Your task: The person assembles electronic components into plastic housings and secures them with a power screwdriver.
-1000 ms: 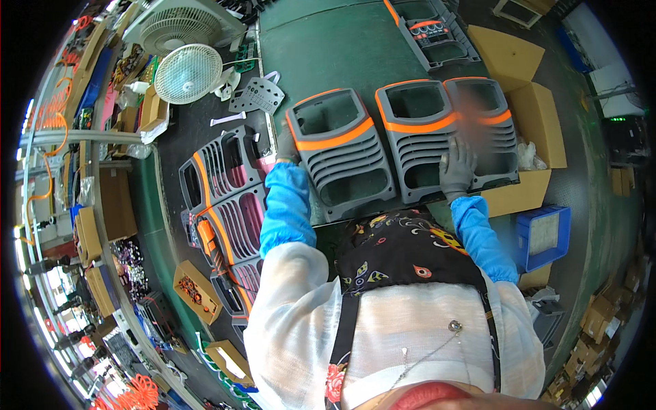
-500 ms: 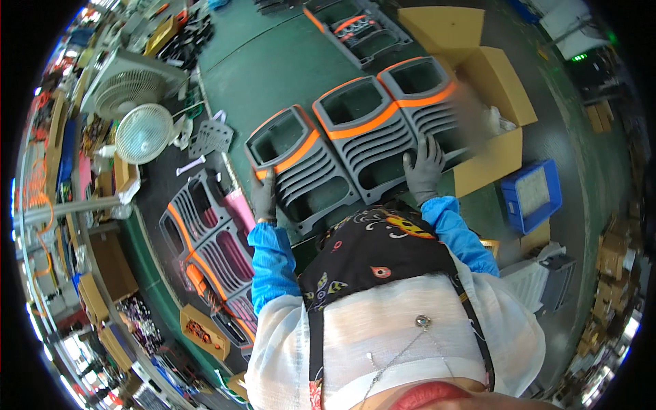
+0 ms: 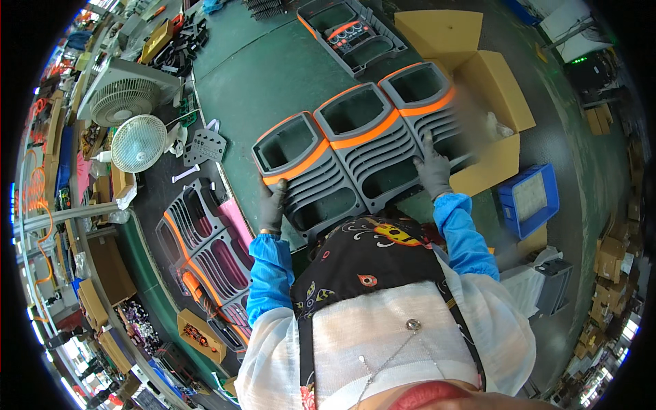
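Note:
Three grey plastic panels with orange trim, each with a large window, curved slats and a lower opening, lie side by side on the green table: the left panel [image 3: 305,164], the middle panel [image 3: 364,141] and the right panel [image 3: 418,111]. My left hand [image 3: 272,207], in a grey glove, grips the outer edge of the left panel, thumb on top and the other fingers mostly hidden. My gloved right hand [image 3: 434,173] rests over the lower slats of the right panel, fingers stretched and apart.
Beyond the row lies another grey panel [image 3: 350,37] with dials. An open cardboard box [image 3: 502,85] and a blue bin [image 3: 527,199] stand at the right. To the left are a fan [image 3: 139,142], a perforated grey plate [image 3: 206,145] and more orange-trimmed panels [image 3: 205,239].
The left panel has shifted against the middle one, narrowing the gap between them, with my left hand at its edge. My right hand has moved slightly right and down, onto the right panel.

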Motion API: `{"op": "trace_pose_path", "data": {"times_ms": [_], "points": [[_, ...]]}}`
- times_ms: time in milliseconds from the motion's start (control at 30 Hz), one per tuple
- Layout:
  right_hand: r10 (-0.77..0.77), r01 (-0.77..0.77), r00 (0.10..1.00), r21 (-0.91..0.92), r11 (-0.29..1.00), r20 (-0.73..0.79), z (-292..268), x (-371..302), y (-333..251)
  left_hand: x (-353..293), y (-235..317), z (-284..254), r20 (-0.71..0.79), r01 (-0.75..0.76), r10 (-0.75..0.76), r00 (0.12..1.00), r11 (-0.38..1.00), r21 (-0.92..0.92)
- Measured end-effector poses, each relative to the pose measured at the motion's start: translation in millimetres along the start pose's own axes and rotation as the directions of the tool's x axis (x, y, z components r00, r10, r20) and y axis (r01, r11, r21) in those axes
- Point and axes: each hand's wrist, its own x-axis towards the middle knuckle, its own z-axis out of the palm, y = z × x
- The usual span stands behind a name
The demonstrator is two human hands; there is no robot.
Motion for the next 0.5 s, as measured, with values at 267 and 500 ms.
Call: {"op": "trace_pose_path", "data": {"times_ms": [267, 500], "points": [[-0.098, 0.111, 0.977, 0.061, 0.992, -0.189, 3, -3, -1, 25, 58, 31, -0.325, -0.165, 0.401, 0.857, 0.81, 0.563], [-0.11, 0.134, 0.967, 0.092, 0.987, -0.229, 3, -2, 0, 99, 123, 100, 0.031, -0.495, 0.625, 0.78, 0.587, 0.641]]}}
